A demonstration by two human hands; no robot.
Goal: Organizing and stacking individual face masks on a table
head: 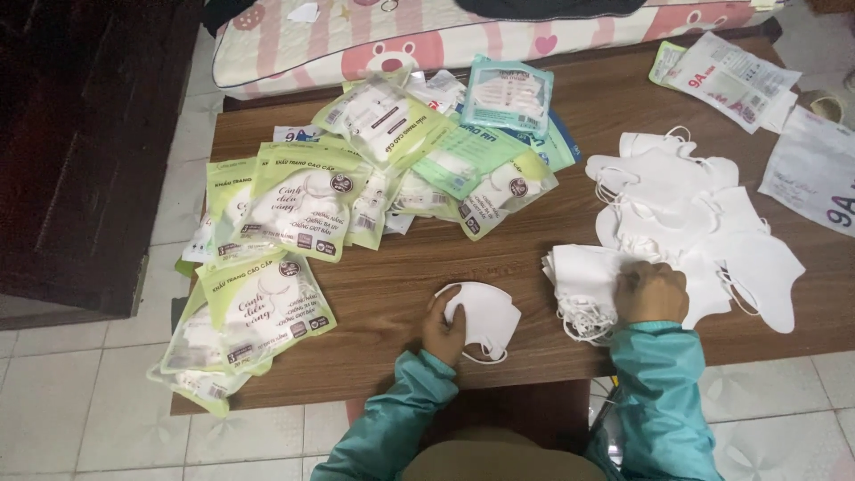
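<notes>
A low wooden table (401, 285) on pale floor tiles; near its front edge lies a single white face mask (485, 319), folded flat, with the left hand (443, 331) pressed on its near side, fingers curled over the edge; it looks light, soft and limp, best pinched at the fold or by an ear loop; the right hand (651, 292) rests closed on a stack of white masks (583, 285); green packets (294, 200) are heaped beyond.

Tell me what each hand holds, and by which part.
The left hand grips a single white mask at its left edge. The right hand rests on the right end of a stack of white masks; whether it grips cannot be told.
</notes>
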